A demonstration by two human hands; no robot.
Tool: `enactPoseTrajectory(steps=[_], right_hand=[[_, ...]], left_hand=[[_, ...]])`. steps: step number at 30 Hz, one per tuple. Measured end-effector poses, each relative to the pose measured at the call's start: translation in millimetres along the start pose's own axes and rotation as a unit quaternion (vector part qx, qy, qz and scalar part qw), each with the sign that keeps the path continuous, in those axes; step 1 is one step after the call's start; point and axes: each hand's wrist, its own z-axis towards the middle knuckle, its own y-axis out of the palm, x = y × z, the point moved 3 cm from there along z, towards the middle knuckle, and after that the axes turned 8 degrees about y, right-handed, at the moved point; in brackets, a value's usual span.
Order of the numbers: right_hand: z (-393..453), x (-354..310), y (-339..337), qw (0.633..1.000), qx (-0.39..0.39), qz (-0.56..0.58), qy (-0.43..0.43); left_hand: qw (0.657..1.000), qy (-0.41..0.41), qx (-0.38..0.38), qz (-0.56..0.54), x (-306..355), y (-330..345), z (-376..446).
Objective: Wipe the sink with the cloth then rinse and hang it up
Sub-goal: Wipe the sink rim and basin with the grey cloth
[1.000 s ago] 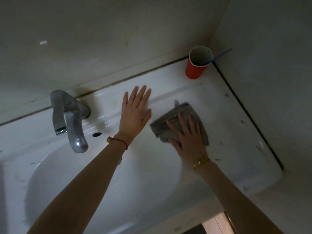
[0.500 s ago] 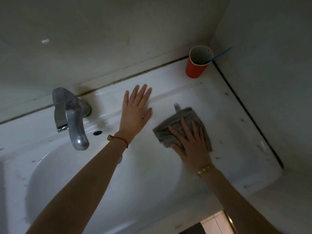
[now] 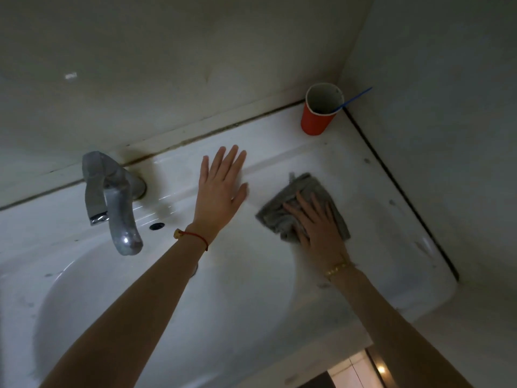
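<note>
Cloth (image 3: 303,208) lay bunched on sink (image 3: 391,247) ledge right of basin, soft & light under your right hand (image 3: 321,233), fingers (image 3: 305,204) spread flat, no grip; pinch a loose edge w/ them.

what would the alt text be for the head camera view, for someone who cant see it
A person's right hand presses a grey cloth flat on the right side of a white sink, while the left hand rests open on the ledge beside the metal tap. A red cup holding a blue stick stands in the back corner.
</note>
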Motion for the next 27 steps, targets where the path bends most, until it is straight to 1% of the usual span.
enactPoseTrajectory(steps=[2, 3, 5, 6, 8, 9, 11, 12, 14, 15, 17, 20, 23, 25, 27], right_hand=[[-21.7, 12.3, -6.5, 0.999, -0.02, 0.044, -0.006], [-30.9, 20.1, -15.1, 0.997, -0.013, 0.081, 0.018], [-48.9, 33.5, -48.6, 0.977, 0.048, 0.18, 0.101], [-55.5, 38.3, -69.1, 0.966, 0.092, 0.202, 0.134], [-55.6, 42.1, -107.9, 0.952, 0.17, 0.204, 0.152], [-47.1, 43.4, -121.2, 0.949, 0.19, 0.2, 0.149], [-15.8, 47.9, -129.3, 0.961, 0.196, 0.152, 0.12], [0.7, 54.2, -123.5, 0.972, 0.18, 0.11, 0.106], [25.4, 64.8, -98.4, 0.988, 0.119, 0.02, 0.092], [28.6, 70.7, -86.3, 0.991, 0.095, -0.029, 0.093], [18.6, 81.6, -76.1, 0.988, 0.089, -0.101, 0.079], [-25.2, 97.3, -78.2, 0.984, 0.125, -0.106, 0.07], [-59.3, 103.8, -78.9, 0.984, 0.121, -0.089, 0.095], [-40.1, 102.1, -80.4, 0.985, 0.116, -0.091, 0.087], [-1.3, 96.6, -79.5, 0.987, 0.1, -0.112, 0.054]], left_hand=[[1.0, -0.007, 0.017, -0.002, 7.6, -3.4, -1.4], [1.0, -0.001, 0.029, -0.011, 15.2, -5.2, -2.3], [0.997, 0.044, 0.04, -0.038, 38.0, -5.0, -6.1], [0.995, 0.072, 0.039, -0.054, 50.9, -2.0, -8.5], [0.99, 0.107, 0.019, -0.086, 74.6, 8.9, -11.5], [0.989, 0.115, 0.002, -0.095, 85.0, 16.0, -11.6], [0.988, 0.12, -0.031, -0.095, 101.9, 29.4, -10.5], [0.988, 0.118, -0.045, -0.092, 107.6, 34.9, -9.9], [0.988, 0.105, -0.061, -0.092, 110.9, 42.3, -9.9], [0.989, 0.1, -0.063, -0.091, 111.0, 45.1, -10.1], [0.989, 0.097, -0.068, -0.09, 108.9, 49.7, -11.3], [0.99, 0.095, -0.064, -0.087, 107.1, 52.1, -11.8], [0.99, 0.09, -0.053, -0.096, 107.4, 53.8, -12.9], [0.99, 0.092, -0.046, -0.095, 107.8, 54.5, -13.5], [0.99, 0.097, -0.04, -0.096, 107.2, 55.2, -13.7]])
